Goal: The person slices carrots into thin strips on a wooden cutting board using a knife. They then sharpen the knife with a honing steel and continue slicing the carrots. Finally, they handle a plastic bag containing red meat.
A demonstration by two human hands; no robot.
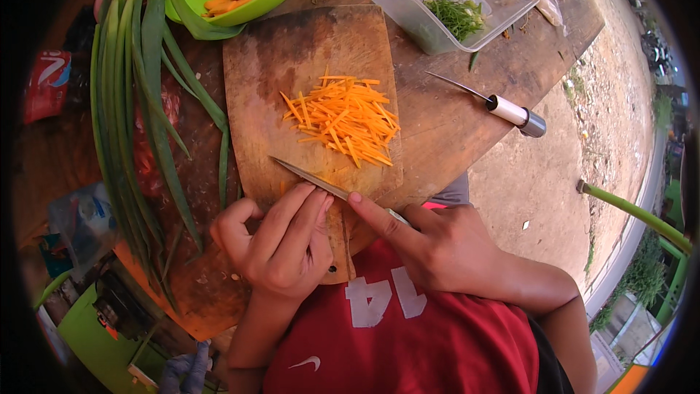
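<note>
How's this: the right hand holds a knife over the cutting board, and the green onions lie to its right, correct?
Not quite: the head view shows the green onions left of the cutting board. The right hand does hold a knife over it.

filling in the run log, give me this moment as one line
right hand: holds knife; left hand: curled beside knife; orange strips: piled on board; second knife: on table

Set outdoors in daylight, around a worn wooden counter. Opens at three o'clock onto pale, bright ground, dotted with weeds at two o'clock and edged farther out by a grey strip. Marked near three by a slanting green pole; at four, by blurred shrubs.
</note>
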